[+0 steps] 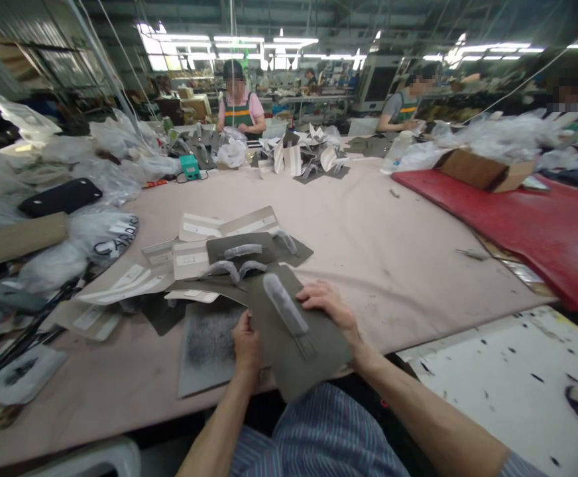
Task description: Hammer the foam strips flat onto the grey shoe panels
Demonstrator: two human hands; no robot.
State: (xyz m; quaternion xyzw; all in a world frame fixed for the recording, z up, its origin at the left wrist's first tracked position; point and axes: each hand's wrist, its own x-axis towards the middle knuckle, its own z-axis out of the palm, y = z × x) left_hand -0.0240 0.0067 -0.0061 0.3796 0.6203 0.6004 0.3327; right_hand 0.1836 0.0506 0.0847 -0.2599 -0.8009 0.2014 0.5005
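Note:
A flat grey-brown panel with a plastic-wrapped handle is held tilted between my hands, over the table's front edge. My left hand is closed on its left edge. My right hand grips the right edge, fingers lying over the upper face and the thumb hidden. Under and left of my left hand lies a grey board with a dark, speckled middle. Just beyond it, similar panels with wrapped handles are piled, some showing pale undersides with white strips.
A pinkish cloth covers the table. At left are plastic bags and a black padded piece. At right lie a red sheet, a cardboard box and a spotted white board. Co-workers sit across the table.

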